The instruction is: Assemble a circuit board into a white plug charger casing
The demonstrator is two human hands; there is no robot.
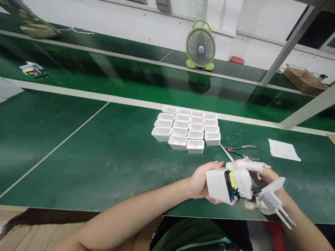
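My left hand (200,181) grips a white plastic charger housing (217,185) near the front edge of the green table. A small circuit board (232,190) with a yellow part sits partly inside the housing's open end. My right hand (258,177), its fingers wrapped in white tape or finger cots, holds the board and a white plug cover (273,198) with two metal pins that point down and right. Thin wires join the cover to the board.
Several empty white housings (187,129) stand in rows on the green table (104,157). Pliers (242,150) and a white cloth (284,150) lie to the right. A green fan (201,45) stands beyond a glossy green belt. A cardboard box (303,80) sits at the far right.
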